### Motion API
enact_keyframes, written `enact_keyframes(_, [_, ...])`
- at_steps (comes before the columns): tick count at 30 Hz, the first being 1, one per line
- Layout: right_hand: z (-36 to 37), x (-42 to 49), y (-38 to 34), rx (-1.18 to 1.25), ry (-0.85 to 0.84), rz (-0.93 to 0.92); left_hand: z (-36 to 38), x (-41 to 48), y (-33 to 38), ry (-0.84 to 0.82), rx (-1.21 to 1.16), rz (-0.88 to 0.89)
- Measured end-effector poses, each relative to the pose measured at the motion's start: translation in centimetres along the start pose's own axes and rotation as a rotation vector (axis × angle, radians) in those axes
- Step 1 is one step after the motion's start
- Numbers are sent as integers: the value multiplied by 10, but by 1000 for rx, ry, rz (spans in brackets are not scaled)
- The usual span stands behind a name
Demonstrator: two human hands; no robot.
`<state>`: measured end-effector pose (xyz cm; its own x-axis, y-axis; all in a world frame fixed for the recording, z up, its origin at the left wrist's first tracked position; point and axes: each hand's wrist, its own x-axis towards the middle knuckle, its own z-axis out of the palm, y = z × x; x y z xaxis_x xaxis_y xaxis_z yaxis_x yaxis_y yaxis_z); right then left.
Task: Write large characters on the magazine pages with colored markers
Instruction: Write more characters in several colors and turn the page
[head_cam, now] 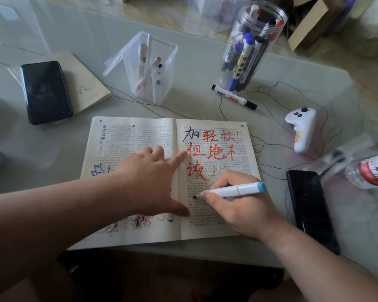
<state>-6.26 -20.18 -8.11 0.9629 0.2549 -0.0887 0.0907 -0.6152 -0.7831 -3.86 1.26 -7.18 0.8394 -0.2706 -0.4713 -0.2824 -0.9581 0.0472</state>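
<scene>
An open magazine (127, 136) lies flat on the glass table. Its right page carries large characters, one black and several red, plus faint grey strokes. My left hand (150, 182) lies spread across the spine, fingers straight, forefinger touching the right page, thumb pressing lower down. My right hand (240, 205) grips a white marker with a light blue end cap (238, 189). The marker's dark tip touches the right page below the red characters.
A clear square holder (153, 68) with a few markers and a round jar of whiteboard markers (249, 46) stand behind the magazine. A loose black whiteboard marker (234, 97), a white controller (301, 129), two dark phones (46, 92) (310, 208), a booklet and a bottle (371, 171) surround it.
</scene>
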Motion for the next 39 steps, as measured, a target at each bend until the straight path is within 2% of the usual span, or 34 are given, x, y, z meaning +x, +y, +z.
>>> enact_keyframes(7, [-4,4,7,21,94,39,0,0,0,3,5,7])
enact_keyframes(14, [-7,4,3,18,-1,42,0,0,0,-13,-2,0])
enact_keyframes(19, [-7,5,6,33,78,41,-2,-1,1,-10,-5,3])
enact_keyframes(25, [-7,4,-1,12,-89,63,-3,-2,1,-21,-18,-8])
enact_keyframes(30, [-12,4,0,33,3,84,-5,-3,2,-36,-25,-1])
enact_keyframes(36, [-13,8,-2,-48,-39,178,-9,-9,4,-57,-38,-19])
enact_keyframes(37, [-14,9,-4,-9,-31,198,-12,-12,6,-58,-61,-11])
enact_keyframes(39, [-18,11,-10,233,29,221,-18,-18,8,-51,-195,22])
